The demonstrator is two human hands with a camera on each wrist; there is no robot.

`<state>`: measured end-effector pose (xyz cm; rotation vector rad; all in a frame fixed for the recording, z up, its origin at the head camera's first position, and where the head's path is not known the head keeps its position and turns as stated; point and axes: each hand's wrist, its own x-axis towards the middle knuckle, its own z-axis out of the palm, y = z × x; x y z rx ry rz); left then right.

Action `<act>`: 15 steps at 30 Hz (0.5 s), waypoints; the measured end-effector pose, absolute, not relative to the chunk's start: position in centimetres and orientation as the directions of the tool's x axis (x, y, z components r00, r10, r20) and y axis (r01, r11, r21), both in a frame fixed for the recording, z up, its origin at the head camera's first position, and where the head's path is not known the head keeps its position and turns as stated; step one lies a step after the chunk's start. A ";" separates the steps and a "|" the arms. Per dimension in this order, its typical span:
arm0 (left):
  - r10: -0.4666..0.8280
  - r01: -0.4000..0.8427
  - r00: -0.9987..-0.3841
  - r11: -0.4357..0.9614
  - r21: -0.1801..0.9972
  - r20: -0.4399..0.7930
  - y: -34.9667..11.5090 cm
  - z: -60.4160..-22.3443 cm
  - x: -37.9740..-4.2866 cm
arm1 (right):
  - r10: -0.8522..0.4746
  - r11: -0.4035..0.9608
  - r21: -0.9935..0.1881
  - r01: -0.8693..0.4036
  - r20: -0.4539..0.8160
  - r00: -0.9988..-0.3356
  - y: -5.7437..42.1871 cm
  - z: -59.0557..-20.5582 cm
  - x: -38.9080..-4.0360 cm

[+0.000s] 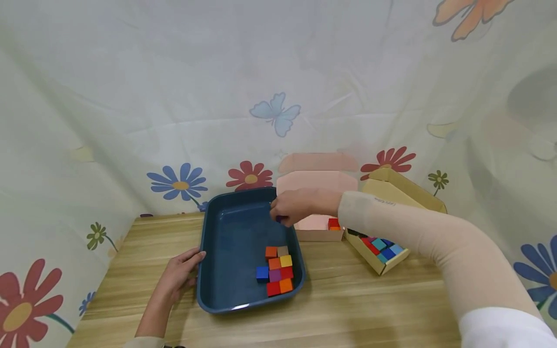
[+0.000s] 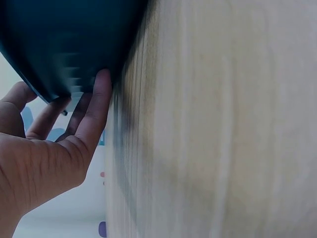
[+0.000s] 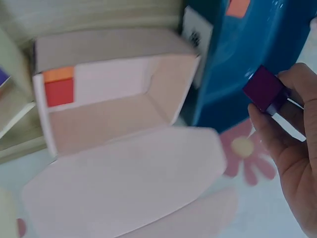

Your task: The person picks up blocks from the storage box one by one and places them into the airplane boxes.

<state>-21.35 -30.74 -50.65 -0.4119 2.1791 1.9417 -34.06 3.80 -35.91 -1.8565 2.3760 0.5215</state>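
Left hand (image 1: 176,275): fingers straight, resting against the left wall of the blue tray (image 1: 217,227), gripping nothing.
Tray: mid-table (image 1: 348,309); coloured cubes (image 1: 277,270) in its near right corner.
Right hand (image 1: 296,207): over the tray's right rim, pinching a purple cube (image 3: 265,90).
Pink box (image 1: 319,227): just right of the tray, apparently touching it.

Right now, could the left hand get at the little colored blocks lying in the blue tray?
Probably yes. The left hand rests on the outer rim of the blue tray. The tray has no lid, and nothing lies between that rim and the blocks. The right hand is busy farther back, holding a purple block.
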 end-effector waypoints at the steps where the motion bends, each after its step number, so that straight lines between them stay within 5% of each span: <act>1: -0.079 -0.331 -0.943 0.102 0.938 -0.324 -30.7 -50.6 -21.4 | -0.917 0.231 0.244 -0.942 -0.269 -0.295 4.3 -35.8 -34.4; 6: -0.080 -0.328 -0.944 0.105 0.939 -0.321 -30.7 -50.5 -21.4 | -0.867 0.365 0.238 -0.900 -0.267 -0.422 6.7 -35.8 -36.5; 11: -0.079 -0.332 -0.942 0.103 0.937 -0.325 -30.7 -50.5 -21.3 | -0.826 0.461 0.079 -0.884 -0.326 -0.460 8.5 -36.2 -38.0; 15: -0.084 -0.337 -0.941 0.104 0.936 -0.329 -30.7 -50.6 -21.3 | -0.785 0.505 0.080 -0.859 -0.371 -0.496 9.6 -36.7 -38.6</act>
